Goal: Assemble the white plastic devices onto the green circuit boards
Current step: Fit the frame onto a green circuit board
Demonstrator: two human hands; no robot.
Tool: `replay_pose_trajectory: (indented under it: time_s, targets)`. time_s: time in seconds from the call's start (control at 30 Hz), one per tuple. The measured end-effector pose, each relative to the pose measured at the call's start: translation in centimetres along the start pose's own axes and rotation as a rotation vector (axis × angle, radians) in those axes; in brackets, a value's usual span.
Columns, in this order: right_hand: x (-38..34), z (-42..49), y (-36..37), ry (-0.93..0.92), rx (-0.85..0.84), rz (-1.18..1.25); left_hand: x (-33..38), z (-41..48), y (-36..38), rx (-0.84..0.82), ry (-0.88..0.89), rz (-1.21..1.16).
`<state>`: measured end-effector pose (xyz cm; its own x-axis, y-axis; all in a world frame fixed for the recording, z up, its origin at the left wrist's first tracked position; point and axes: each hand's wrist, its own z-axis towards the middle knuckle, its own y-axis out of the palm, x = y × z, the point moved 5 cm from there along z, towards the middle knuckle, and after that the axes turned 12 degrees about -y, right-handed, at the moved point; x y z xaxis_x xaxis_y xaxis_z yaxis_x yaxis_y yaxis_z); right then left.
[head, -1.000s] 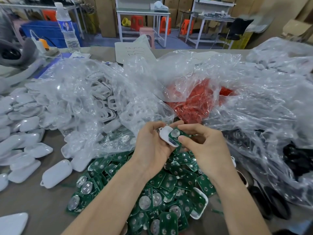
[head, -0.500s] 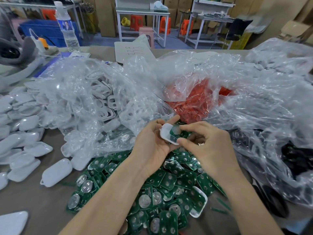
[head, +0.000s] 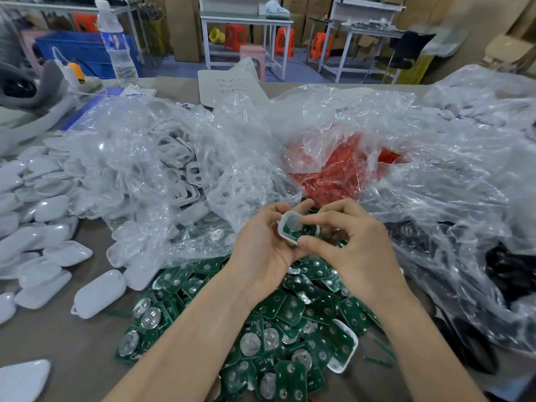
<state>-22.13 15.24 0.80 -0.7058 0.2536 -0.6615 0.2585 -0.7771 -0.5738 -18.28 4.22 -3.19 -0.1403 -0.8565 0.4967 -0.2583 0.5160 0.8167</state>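
White plastic shells (head: 37, 210) lie heaped at the far left of our table (head: 58, 338), glossy and rounded, and one more shell (head: 98, 294) sits apart from them, nearer the middle. Behind the heap a water bottle (head: 117, 44) stands upright at the table's far edge. Next comes a clear bag (head: 162, 169), crumpled and open, filled with white frames (head: 185, 172).

At the centre our left hand (head: 261, 245) is raised over the table with its fingers curled round the white plastic device (head: 282, 227), gripping it from the left side, thumb up by its top edge. A green circuit board (head: 293, 229) sits inside the device's rim, a round metal contact showing on its face; we cannot tell whether it is fully seated. Our right hand (head: 356, 248) meets it from the right: forefinger bent over the top and thumb under the lower edge, pinching the same device with the fingers close together.

Below both hands, touching our forearms, spreads the pile of green circuit boards (head: 290, 329), overlapping every way, with another white casing (head: 345, 352) lying on its right side.

Beyond the hands a second bag holds red parts (head: 339, 175). Farther right, a large sheet of clear plastic (head: 464, 184) billows over dark parts (head: 510, 271) at the table's right edge.
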Motion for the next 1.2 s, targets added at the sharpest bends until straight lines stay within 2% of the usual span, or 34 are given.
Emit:
replay_pose_trajectory:
  time_s: [0.3,0.53,0.63,0.73,0.83,1.07,1.2]
  targets:
    - [1.4,-0.5,0.6,0.226,0.083,0.259,-0.3,0.0,0.2,-0.044,0.003,0.053]
    - [1.2,-0.2,0.5,0.178,0.004,0.313,-0.1,-0.1,0.5,-0.024,0.086,0.127]
    - [1.3,-0.5,0.3,0.195,0.051,0.515,-0.1,-0.3,1.0,-0.079,0.101,0.126]
    - [1.9,-0.7,0.3,0.22,0.142,0.553,-0.4,-0.3,1.2,-0.11,0.098,0.16]
    - [2.1,-0.7,0.1,0.25,0.192,0.599,-0.4,-0.3,1.1,-0.084,0.082,0.244]
    - [2.5,-0.3,-0.8,0.259,0.191,0.576,-0.2,-0.1,0.4,0.033,0.128,0.427]
    - [2.6,-0.3,-0.8,0.259,0.198,0.579,-0.1,0.0,0.2,0.049,0.141,0.443]
